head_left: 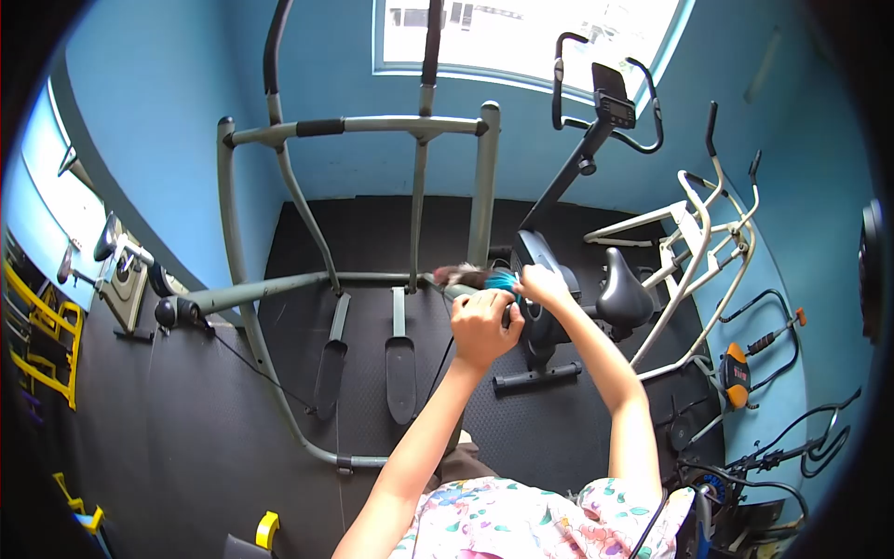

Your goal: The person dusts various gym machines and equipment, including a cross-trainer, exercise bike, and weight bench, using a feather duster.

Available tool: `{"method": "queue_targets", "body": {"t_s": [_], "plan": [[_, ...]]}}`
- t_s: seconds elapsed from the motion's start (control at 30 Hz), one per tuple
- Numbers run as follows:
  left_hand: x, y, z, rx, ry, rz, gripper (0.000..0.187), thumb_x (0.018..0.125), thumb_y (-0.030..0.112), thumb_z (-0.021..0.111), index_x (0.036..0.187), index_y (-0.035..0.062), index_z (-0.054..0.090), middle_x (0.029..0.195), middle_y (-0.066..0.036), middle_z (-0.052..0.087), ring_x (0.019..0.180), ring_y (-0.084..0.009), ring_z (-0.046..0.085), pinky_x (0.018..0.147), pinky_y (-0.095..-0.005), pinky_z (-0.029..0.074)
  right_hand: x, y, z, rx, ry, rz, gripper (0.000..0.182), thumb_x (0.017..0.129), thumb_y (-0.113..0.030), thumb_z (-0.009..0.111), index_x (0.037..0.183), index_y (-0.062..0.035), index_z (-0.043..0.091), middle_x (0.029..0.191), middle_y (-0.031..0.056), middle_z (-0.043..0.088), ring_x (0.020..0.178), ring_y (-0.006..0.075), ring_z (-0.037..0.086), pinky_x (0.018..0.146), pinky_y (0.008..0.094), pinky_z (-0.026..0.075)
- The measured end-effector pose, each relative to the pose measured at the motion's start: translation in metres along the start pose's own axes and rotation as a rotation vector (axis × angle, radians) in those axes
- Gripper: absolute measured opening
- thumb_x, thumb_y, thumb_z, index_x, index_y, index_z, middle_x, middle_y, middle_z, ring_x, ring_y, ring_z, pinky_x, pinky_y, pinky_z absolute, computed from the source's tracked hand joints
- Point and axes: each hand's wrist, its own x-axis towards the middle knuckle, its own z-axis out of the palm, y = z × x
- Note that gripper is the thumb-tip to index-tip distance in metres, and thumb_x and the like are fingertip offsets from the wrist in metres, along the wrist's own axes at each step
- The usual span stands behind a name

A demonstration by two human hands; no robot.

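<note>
Looking light, soft and easily squashed, the tufted bundle [470, 277] is by the grey bar [457, 292], best held at its teal end [503, 281], where the right hand [545, 285]'s grip looks closed; whether the left hand [484, 326], fingers curled, grips it, I cannot tell.

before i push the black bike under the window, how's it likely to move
The bike probably feels heavy and stiff, given its thick frame and bulky housing. Its wide foot bar should resist sideways tipping, though a push high on the tall handlebars might rock it.
</note>
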Motion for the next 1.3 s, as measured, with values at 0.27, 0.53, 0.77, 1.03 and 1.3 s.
{"method": "queue_targets", "body": {"t_s": [0.27, 0.53, 0.77, 1.03, 1.3], "plan": [[-0.002, 0.004, 0.008, 0.047, 0.01, -0.003, 0.009, 0.065, 0.016, 0.054, 0.072, 0.012, 0.057, 0.07, -0.001, 0.061, 0.071, -0.015, 0.061, 0.069, -0.0313, 0.037, -0.076, 0.112, -0.071, 0.68, 0.557, 0.292, 0.029, 0.084, -0.029, 0.057, 0.096, -0.0034, 0.063, 0.052, 0.0053, 0.052, 0.043, 0.0091, 0.049, 0.042, 0.0285, 0.038], [0.002, 0.008, 0.016, 0.08, 0.037, 0.022, 0.009, 0.067, 0.015, 0.05, 0.069, 0.0119, 0.058, 0.071, 0.002, 0.063, 0.067, -0.0122, 0.061, 0.068, -0.0277, 0.036, 0.062, 0.072, -0.059, 1.12, 0.262, 0.217, 0.022, 0.089, -0.023, 0.048, 0.092, -0.0042, 0.059, 0.054, 0.002, 0.048, 0.041, 0.008, 0.045, 0.037, 0.0252, 0.037], [0.003, 0.009, 0.02, 0.084, 0.046, -0.008, 0.014, 0.072, 0.016, 0.047, 0.068, 0.0089, 0.058, 0.07, -0.001, 0.064, 0.064, -0.0167, 0.061, 0.067, -0.0294, 0.037, -0.037, 0.053, 0.108, 1.026, -0.186, 0.291, 0.035, 0.091, -0.031, 0.045, 0.076, -0.0013, 0.053, 0.047, 0.0039, 0.048, 0.037, 0.0128, 0.049, 0.034, 0.0287, 0.038], [-0.001, 0.006, 0.026, 0.095, 0.056, -0.024, 0.011, 0.069, 0.017, 0.049, 0.069, 0.0103, 0.058, 0.071, -0.001, 0.063, 0.064, -0.0164, 0.061, 0.067, -0.0293, 0.037, 0.04, 0.073, 0.025, 1.04, 0.07, 0.153, 0.024, 0.091, -0.024, 0.045, 0.087, -0.0018, 0.054, 0.05, 0.0052, 0.051, 0.039, 0.0118, 0.051, 0.036, 0.0289, 0.04], [-0.003, 0.01, 0.022, 0.108, 0.047, -0.045, 0.01, 0.067, 0.013, 0.051, 0.071, 0.0098, 0.059, 0.073, -0.001, 0.064, 0.066, -0.016, 0.061, 0.07, -0.0295, 0.039, 0.012, 0.051, 0.065, 0.899, 0.308, 0.043, 0.02, 0.088, -0.015, 0.047, 0.099, 0.0014, 0.05, 0.082, 0.0267, 0.058, 0.082, 0.0439, 0.054, 0.063, 0.0466, 0.044]]}}
